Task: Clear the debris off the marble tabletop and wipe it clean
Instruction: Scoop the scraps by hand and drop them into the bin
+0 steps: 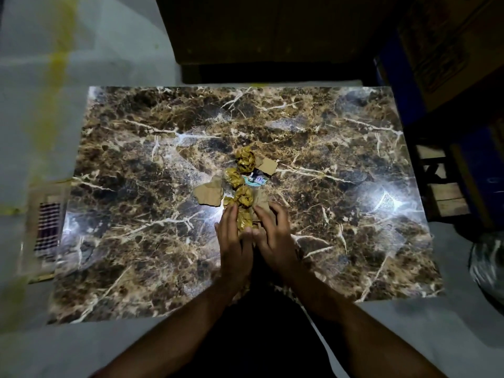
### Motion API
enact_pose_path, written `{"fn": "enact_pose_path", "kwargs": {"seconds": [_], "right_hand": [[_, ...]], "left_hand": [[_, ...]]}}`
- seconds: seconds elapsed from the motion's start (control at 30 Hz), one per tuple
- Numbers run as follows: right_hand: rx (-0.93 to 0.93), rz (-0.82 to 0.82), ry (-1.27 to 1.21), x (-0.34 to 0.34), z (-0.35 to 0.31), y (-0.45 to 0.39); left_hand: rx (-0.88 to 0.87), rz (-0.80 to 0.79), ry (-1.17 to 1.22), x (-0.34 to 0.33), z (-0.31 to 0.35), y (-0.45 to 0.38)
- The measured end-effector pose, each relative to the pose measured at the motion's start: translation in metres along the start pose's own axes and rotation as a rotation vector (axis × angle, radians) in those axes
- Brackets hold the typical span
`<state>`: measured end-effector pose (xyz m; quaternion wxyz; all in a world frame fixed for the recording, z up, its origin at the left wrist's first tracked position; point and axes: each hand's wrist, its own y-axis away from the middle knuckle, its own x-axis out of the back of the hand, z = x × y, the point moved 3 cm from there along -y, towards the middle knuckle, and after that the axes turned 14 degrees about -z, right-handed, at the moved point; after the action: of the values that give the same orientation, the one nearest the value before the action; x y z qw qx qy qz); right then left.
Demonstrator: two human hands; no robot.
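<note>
A brown marble tabletop (136, 165) fills the view. At its middle lies a small heap of debris: several crumpled gold-yellow wads (244, 181), a torn cardboard piece (209, 194) on the left, another cardboard scrap (267, 166) at the upper right and a small teal-and-white wrapper (255, 180). My left hand (233, 241) and my right hand (272, 236) lie on the table at the near end of the heap, fingers spread, cupped either side of the nearest gold wad (245, 222). Neither hand has closed around anything.
A checked cloth (48, 227) lies off the table's left edge. Dark cardboard boxes (272, 28) stand behind the far edge, with blue boxes and a wooden frame (447, 197) at the right. A shiny plastic bag (488, 266) sits by the right near corner.
</note>
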<state>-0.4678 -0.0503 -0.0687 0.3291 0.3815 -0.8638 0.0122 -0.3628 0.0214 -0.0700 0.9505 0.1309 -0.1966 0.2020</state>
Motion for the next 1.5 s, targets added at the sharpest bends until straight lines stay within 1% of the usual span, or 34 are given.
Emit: {"fn": "enact_pose_path", "kwargs": {"seconds": [0.1, 0.23, 0.33, 0.4, 0.5, 0.63, 0.77, 0.87, 1.0, 1.1, 1.13, 1.23, 1.4, 1.5], "right_hand": [[-0.002, 0.025, -0.225, -0.008, -0.011, 0.0], [0.021, 0.129, -0.344, -0.009, -0.026, 0.0], [-0.011, 0.232, -0.454, -0.005, -0.035, -0.004], [-0.047, 0.276, -0.501, -0.003, -0.04, -0.009], [-0.038, 0.327, -0.521, 0.002, -0.045, -0.014], [-0.054, 0.378, -0.543, 0.013, -0.055, -0.016], [-0.04, 0.355, -0.584, 0.032, -0.069, -0.025], [-0.031, 0.322, -0.607, 0.044, -0.077, -0.032], [0.019, 0.312, -0.658, 0.057, -0.087, -0.036], [0.019, 0.286, -0.684, 0.061, -0.088, -0.038], [0.032, 0.268, -0.701, 0.063, -0.088, -0.04], [0.089, 0.219, -0.694, 0.066, -0.091, -0.045], [0.161, 0.269, -0.719, 0.07, -0.1, -0.043], [0.214, 0.247, -0.725, 0.064, -0.12, -0.042]], "left_hand": [[0.005, 0.029, 0.112, -0.003, 0.001, -0.003], [0.076, 0.055, 0.251, -0.001, 0.002, -0.007], [0.101, 0.084, 0.383, 0.003, 0.013, -0.009], [0.094, 0.113, 0.437, 0.003, 0.022, -0.009], [0.095, 0.139, 0.464, 0.006, 0.036, -0.011], [0.186, 0.082, 0.629, 0.008, 0.049, -0.025], [0.123, 0.071, 0.649, 0.018, 0.074, -0.037], [0.045, 0.097, 0.579, 0.024, 0.088, -0.042], [0.008, 0.169, 0.561, 0.03, 0.109, -0.045], [0.003, 0.155, 0.586, 0.028, 0.114, -0.049], [0.004, 0.175, 0.6, 0.027, 0.115, -0.05], [0.023, 0.3, 0.622, 0.024, 0.116, -0.048], [0.032, 0.447, 0.658, 0.022, 0.123, -0.041], [0.008, 0.52, 0.692, 0.038, 0.128, -0.032]]}}
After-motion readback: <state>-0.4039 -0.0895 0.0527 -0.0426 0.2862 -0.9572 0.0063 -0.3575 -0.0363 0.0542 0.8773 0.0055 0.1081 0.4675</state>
